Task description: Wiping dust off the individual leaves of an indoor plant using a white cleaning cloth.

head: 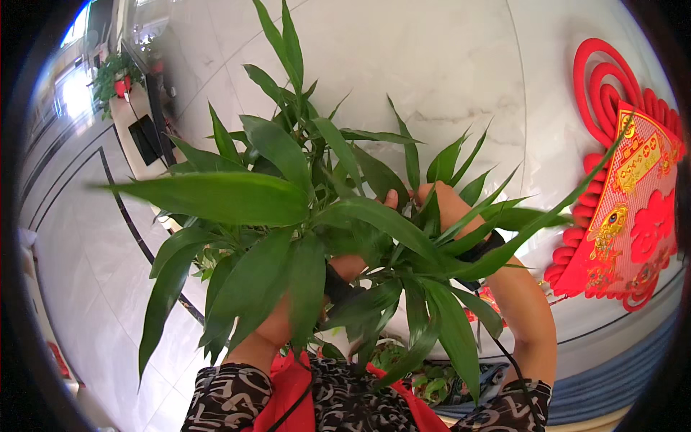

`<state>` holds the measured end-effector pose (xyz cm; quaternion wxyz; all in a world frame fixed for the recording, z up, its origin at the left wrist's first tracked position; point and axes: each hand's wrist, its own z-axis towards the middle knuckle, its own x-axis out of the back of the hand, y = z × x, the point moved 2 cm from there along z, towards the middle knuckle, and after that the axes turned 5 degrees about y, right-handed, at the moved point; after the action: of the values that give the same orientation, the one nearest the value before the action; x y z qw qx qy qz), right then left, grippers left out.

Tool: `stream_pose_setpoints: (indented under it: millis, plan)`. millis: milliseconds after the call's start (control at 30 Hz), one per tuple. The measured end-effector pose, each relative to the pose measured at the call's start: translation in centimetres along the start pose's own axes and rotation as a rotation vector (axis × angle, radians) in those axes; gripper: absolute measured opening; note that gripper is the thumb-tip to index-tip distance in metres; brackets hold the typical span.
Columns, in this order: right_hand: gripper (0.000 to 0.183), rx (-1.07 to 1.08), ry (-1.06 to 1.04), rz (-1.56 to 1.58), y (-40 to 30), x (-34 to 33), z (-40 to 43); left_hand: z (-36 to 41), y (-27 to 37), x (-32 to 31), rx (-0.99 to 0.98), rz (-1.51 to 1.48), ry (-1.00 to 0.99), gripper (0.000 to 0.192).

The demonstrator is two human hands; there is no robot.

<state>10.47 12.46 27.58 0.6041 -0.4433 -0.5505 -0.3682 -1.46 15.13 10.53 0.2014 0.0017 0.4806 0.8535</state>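
A leafy green plant, which looks like lucky bamboo (270, 200), fills the middle of the view with long pointed leaves. Both my arms reach in among its foliage. My left hand (348, 265) is mostly covered by leaves, with a black band at its wrist. My right hand (445, 202) is bent inward at the plant's right side, close to the stems, and also wears a black wristband (483, 245). A fingertip (391, 198) shows between the leaves; whose hand it belongs to is unclear. What the fingers hold is hidden.
A pale marbled tiled wall (448, 59) rises behind the plant. At right hangs a red and gold knotted ornament (631, 216). A television (154, 113) and a red-potted plant (123, 85) stand at left. More potted greenery (432, 378) and blue fabric (610, 372) are low at right.
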Motion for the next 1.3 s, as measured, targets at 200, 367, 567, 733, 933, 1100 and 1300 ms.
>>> stream_pose_setpoints:
  millis: [200,367,567,733,933,1100,1300]
  plan:
    - [0.016,0.083,0.110,0.221,2.8,-2.1,1.9,-1.0,1.0,0.6,0.012,0.036,-0.043,0.054]
    - [0.004,0.027,0.114,0.473,1.5,-1.9,2.9,-1.1,1.3,1.1,0.014,0.062,-0.045,0.050]
    - [0.004,-0.024,0.237,0.629,1.0,-1.6,3.6,-1.5,1.7,1.0,-0.002,0.087,-0.037,0.046]
    - [0.012,0.046,0.365,0.888,-2.3,0.5,4.5,-1.7,2.1,1.2,-0.033,0.123,-0.017,0.043]
    - [0.015,0.146,0.624,0.793,-3.8,5.8,3.3,-2.1,3.2,1.2,-0.054,0.235,-0.029,0.039]
    - [0.017,0.307,1.107,0.820,-3.3,12.0,-2.9,-2.5,5.4,1.8,-0.127,0.437,-0.028,0.035]
    - [0.028,0.290,1.442,0.871,-1.5,11.7,-13.8,-6.8,9.8,2.7,-0.300,0.744,-0.020,0.032]
